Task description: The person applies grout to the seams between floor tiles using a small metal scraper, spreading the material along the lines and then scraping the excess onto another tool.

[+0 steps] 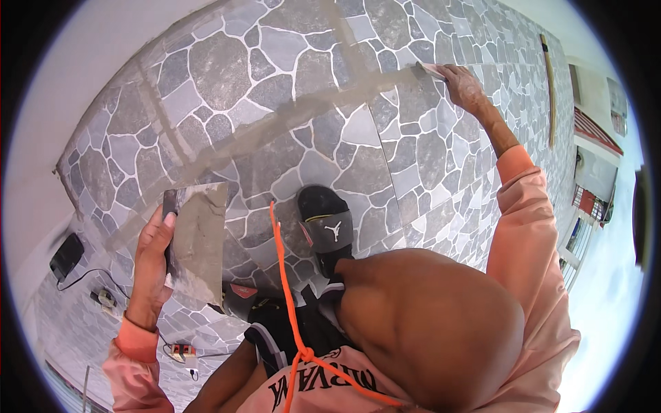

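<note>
My left hand (153,251) grips the dark handle of a flat rectangular trowel (215,258), its fingers wrapped around it. Grey mortar (196,230) is spread over the trowel's face. Out at the upper right, my right hand (465,87) is closed on a small pale scraper (431,70). The scraper's edge meets the floor at the end of a grey smeared band. That mortar band (303,107) runs along a joint between stone-patterned floor tiles (220,65). Other smeared joints branch off it.
My sandalled foot (325,213) stands on the tiles below the band. An orange cord (284,268) hangs in front of me. Cables, a power strip (182,352) and a black device (67,256) lie at left. Far right is a long wooden stick (549,89). A pale wall (89,76) borders the floor.
</note>
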{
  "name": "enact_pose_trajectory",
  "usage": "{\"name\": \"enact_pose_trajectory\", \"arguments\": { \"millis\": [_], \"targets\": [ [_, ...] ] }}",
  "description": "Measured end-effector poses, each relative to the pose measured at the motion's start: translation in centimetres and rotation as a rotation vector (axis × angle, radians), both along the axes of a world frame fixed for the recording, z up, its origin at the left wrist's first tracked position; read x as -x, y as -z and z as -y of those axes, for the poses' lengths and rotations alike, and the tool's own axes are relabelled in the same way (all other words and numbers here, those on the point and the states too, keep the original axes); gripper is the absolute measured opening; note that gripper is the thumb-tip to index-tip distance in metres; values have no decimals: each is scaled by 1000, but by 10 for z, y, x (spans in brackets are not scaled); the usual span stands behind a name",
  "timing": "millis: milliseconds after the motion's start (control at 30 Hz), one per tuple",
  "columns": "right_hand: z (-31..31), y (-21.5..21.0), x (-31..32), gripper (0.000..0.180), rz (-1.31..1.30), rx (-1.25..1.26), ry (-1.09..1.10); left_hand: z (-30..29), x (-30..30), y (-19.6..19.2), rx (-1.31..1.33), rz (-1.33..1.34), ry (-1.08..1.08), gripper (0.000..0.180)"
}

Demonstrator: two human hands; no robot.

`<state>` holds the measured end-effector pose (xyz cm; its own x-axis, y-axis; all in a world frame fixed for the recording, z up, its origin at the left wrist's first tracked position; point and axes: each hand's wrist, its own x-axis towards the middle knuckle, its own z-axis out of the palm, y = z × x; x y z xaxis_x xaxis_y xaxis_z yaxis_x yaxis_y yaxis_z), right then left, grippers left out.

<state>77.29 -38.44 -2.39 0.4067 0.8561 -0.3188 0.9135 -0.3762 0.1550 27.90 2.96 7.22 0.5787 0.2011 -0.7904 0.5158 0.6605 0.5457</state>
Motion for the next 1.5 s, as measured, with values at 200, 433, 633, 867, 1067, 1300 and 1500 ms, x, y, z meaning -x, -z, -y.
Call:
{"name": "enact_pose_trajectory", "arguments": {
  "millis": [200,433,633,867,1067,1300,1500],
  "targets": [
    [41,21,-4,47,-8,-22,-86,1,1,0,13,-2,-13,42],
    [43,26,-7,44,38,-105,6,4,-12,3,-3,-20,-8,42],
    [58,2,-82,28,91,7,243,-3,-14,3,8,17,30,43],
    [-4,33,-31,37,-194,-182,761,-4,-5,8,-3,-22,7,45],
    [-81,42,87,36,-201,-386,399,-1,-27,6,-10,14,46,43],
    [-113,5,143,31,-1438,-634,1064,-2,-37,13,-32,44,-10,35],
    [-113,-16,182,43,-1856,-836,1111,3,-42,19,5,86,-100,29]
  ]
}}
